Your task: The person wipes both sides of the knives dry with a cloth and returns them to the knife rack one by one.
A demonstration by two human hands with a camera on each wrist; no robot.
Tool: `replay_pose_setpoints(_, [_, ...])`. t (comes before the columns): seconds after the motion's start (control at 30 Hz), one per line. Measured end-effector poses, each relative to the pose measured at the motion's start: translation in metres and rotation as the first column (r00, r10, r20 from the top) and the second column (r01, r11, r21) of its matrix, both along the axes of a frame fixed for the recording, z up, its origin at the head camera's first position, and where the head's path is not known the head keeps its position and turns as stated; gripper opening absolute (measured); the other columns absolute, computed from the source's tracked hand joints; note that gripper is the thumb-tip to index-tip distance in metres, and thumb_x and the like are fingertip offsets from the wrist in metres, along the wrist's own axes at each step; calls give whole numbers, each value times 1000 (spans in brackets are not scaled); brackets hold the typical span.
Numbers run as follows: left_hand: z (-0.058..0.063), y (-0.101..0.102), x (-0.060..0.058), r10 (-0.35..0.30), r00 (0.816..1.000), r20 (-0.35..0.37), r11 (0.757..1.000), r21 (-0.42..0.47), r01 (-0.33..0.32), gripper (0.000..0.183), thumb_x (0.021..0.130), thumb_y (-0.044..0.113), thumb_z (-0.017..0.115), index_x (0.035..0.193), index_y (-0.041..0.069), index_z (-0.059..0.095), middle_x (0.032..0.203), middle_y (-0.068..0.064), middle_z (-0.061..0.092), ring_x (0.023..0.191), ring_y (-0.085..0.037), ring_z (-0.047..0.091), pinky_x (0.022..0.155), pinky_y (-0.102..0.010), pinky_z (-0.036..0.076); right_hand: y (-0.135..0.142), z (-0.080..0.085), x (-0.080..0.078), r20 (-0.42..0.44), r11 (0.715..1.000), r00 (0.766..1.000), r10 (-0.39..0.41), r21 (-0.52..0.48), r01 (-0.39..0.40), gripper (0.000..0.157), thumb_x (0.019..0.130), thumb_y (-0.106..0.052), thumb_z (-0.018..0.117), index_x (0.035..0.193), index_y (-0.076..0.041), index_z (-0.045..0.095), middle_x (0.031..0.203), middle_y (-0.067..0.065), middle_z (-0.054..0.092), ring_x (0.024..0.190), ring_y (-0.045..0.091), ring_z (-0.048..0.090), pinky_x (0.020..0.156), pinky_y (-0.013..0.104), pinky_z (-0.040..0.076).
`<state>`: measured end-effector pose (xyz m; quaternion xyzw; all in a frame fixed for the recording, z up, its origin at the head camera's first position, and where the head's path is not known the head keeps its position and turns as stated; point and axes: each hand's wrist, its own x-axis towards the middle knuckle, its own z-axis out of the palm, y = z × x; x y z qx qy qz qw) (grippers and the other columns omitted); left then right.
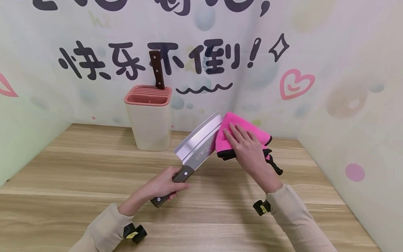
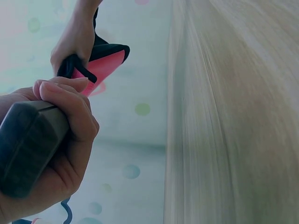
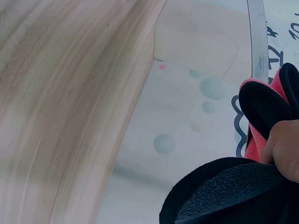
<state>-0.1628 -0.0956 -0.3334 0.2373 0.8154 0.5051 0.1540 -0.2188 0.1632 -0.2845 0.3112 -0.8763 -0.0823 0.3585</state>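
My left hand (image 1: 162, 184) grips the dark riveted handle of a cleaver (image 1: 197, 148), its broad blade slanting up and away to the right above the table. In the left wrist view the fingers curl round the handle (image 2: 32, 149), whose butt faces the camera. My right hand (image 1: 249, 150) holds a folded pink cloth (image 1: 229, 131) with black edging over the blade's far end, fingers spread on top. The right wrist view shows the thumb (image 3: 286, 149) on the cloth's other side. The cloth hides the blade's tip.
A white knife block (image 1: 150, 127) with a red slotted top stands at the back left against the printed wall. One brown-handled knife (image 1: 157, 70) stands upright in it. The wood-grain table (image 1: 78, 168) has walls at its back and sides.
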Motion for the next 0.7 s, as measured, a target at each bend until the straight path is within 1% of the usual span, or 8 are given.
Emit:
replay_pose_setpoints(0.27, [0, 2, 0, -3, 1000, 1, 1000, -3, 3, 19, 83, 11, 61, 78, 2, 45, 47, 0, 44, 35, -8, 43, 35, -26, 42, -7, -3, 6, -40, 997, 999, 33, 72, -30, 46, 78, 1, 62, 123, -8, 53, 126, 14, 50, 118, 29, 45, 90, 43, 42])
replay_pose_setpoints(0.57, [1, 4, 0, 2, 1000, 14, 1000, -10, -1, 21, 83, 13, 62, 76, 2, 45, 46, 0, 43, 35, -7, 43, 35, -26, 42, -16, -7, 15, -68, 987, 995, 75, 150, -64, 52, 75, -4, 68, 124, -10, 52, 129, 12, 48, 119, 28, 43, 92, 42, 42])
replay_pose_setpoints(0.7, [2, 5, 0, -4, 1000, 20, 1000, -7, 4, 21, 83, 14, 62, 77, 2, 45, 46, 0, 43, 35, -7, 43, 35, -25, 42, -20, -7, 19, -77, 981, 993, 89, 177, -74, 53, 75, -4, 68, 124, -11, 52, 129, 11, 48, 119, 27, 44, 92, 42, 41])
